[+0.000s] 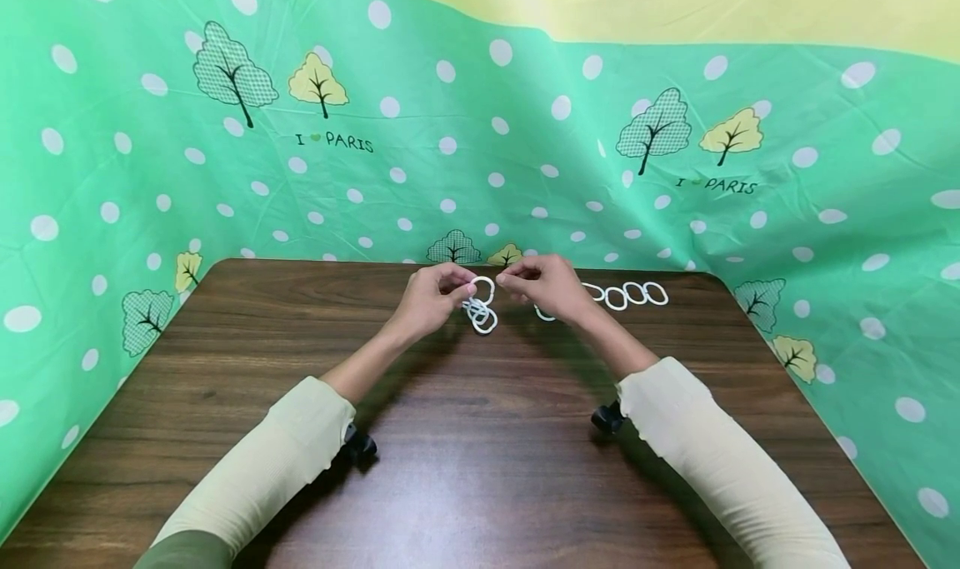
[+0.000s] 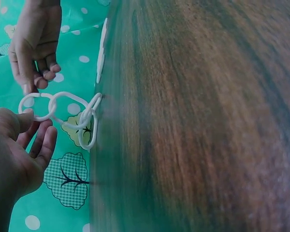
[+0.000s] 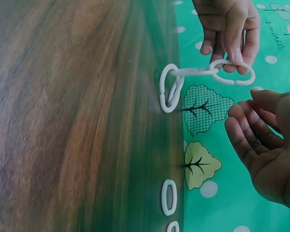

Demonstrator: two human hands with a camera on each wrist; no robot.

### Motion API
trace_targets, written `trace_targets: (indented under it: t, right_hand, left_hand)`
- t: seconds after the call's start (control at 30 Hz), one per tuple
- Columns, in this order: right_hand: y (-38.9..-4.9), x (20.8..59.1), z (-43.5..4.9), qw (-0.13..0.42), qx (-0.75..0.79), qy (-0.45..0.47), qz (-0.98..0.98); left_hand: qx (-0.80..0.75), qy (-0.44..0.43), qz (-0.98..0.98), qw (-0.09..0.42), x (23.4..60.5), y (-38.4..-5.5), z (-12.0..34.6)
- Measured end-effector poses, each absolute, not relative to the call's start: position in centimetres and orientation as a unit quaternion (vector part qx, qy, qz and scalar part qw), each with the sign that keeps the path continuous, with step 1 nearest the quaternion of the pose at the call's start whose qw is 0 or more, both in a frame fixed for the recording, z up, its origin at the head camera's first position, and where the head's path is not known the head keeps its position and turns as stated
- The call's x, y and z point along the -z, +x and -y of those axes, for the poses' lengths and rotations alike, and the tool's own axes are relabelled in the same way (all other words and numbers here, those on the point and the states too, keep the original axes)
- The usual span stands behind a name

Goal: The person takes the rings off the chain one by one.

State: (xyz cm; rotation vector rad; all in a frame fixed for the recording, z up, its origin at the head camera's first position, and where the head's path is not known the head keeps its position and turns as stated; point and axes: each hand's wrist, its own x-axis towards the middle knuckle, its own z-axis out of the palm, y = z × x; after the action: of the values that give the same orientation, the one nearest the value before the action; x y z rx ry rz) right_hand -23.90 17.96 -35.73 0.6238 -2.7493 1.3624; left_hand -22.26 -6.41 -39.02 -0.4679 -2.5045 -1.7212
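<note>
My left hand [image 1: 431, 298] pinches a white plastic chain link [image 3: 253, 75] between thumb and fingers. From that link hangs a short chain of several more white links [image 3: 163, 92], whose lower end is down at the tabletop. Facing it from the other side is my right hand [image 1: 551, 286], its fingers loosely bent with nothing between them. In the left wrist view, a right fingertip [image 2: 27, 88] is right at the rim of the pinched link. The right wrist view shows a small opening in this link's side.
Several loose white links [image 1: 617, 309] lie in a row at the back of the dark wooden table [image 1: 465, 452], right of the hands; the right hand partly covers some. Behind the table's far edge hangs a green dotted cloth [image 1: 465, 169] printed with trees.
</note>
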Motion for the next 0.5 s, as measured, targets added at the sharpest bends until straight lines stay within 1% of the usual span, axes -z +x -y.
trace_targets:
  t: [0.2,0.4,0.5]
  right_hand:
    - [-23.9,35.6,-17.3,0.016,-0.446,0.217,0.868]
    - [-24.0,35.8,-16.7,-0.004,-0.452,0.232,0.861]
    - [-24.0,35.9,-16.5,-0.003,-0.449,0.239,0.861]
  left_hand:
    - [0.556,-0.157,0.816,0.035,39.1,-22.2,6.4]
    - [0.552,-0.161,0.817,0.036,39.1,-22.2,6.3]
    - [0.549,-0.162,0.819,0.037,39.0,-22.1,6.3]
